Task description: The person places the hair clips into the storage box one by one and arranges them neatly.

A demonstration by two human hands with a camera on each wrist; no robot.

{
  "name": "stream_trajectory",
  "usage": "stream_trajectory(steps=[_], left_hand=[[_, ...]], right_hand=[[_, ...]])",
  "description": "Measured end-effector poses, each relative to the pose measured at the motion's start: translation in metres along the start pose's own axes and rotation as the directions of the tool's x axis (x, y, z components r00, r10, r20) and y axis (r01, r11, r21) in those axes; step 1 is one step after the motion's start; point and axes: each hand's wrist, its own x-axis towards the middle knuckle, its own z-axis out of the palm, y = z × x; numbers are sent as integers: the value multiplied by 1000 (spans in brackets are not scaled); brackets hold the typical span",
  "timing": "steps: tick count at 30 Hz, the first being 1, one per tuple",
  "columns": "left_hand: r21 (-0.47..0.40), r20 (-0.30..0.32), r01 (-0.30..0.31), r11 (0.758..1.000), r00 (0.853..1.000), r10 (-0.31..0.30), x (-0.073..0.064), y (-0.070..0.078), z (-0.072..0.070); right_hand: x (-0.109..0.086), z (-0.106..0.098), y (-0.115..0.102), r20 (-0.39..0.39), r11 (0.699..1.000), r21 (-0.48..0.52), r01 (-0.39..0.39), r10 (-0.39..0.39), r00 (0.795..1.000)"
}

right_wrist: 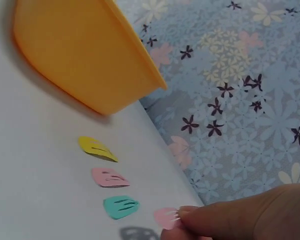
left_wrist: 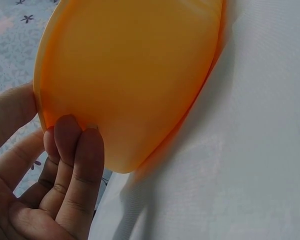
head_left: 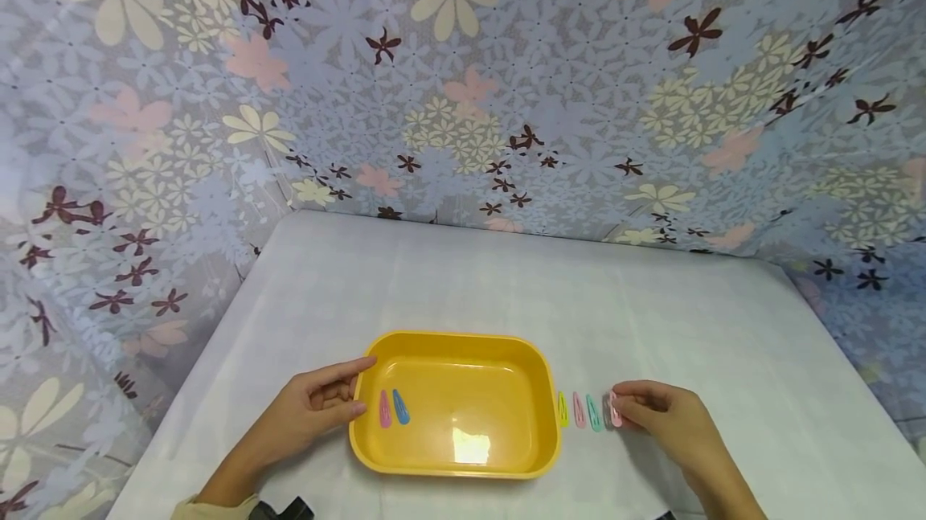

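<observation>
A yellow plastic tray [head_left: 454,472] stands on the white-covered table, with a pink hair clip [head_left: 385,409] and a blue hair clip [head_left: 401,407] lying inside at its left. My left hand [head_left: 314,403] grips the tray's left side; in the left wrist view curled fingers [left_wrist: 85,170] press against its outer wall. To the tray's right, my right hand [head_left: 673,419] pinches a light pink hair clip [right_wrist: 166,217] between thumb and forefinger, its shadow falling on the cloth beside it. Yellow [head_left: 563,409], pink [head_left: 579,410] and teal [head_left: 594,413] hair clips lie in a row between tray and right hand.
White cloth [head_left: 463,279] covers the table. Floral fabric [head_left: 463,102] rises behind it and along both sides. Dark wrist gear [head_left: 289,509] shows at the left forearm near the bottom edge.
</observation>
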Motion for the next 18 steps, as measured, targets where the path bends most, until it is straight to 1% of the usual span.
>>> stream_trajectory(steps=[3, 7, 9, 12, 16, 18], left_hand=[[2, -4, 15, 1000, 1000, -15, 0, 0, 0], [10, -11, 34, 999, 999, -34, 0, 1, 0], [13, -12, 41, 999, 999, -41, -1, 1, -1], [19, -13, 44, 999, 999, -44, -2, 2, -1], [20, -9, 35, 999, 999, -35, -1, 2, -1], [17, -7, 28, 999, 1000, -28, 0, 1, 0]], right_hand=[[-2, -4, 2, 13, 999, 37, -32, 32, 999], [-6, -11, -1, 41, 996, 79, -31, 28, 999], [-8, -13, -6, 57, 995, 100, -17, 12, 998], [-11, -11, -16, 86, 992, 128, 23, -34, 996], [-16, -3, -31, 127, 982, 168, 89, -111, 986], [-17, 1, -39, 141, 977, 183, 109, -136, 981]])
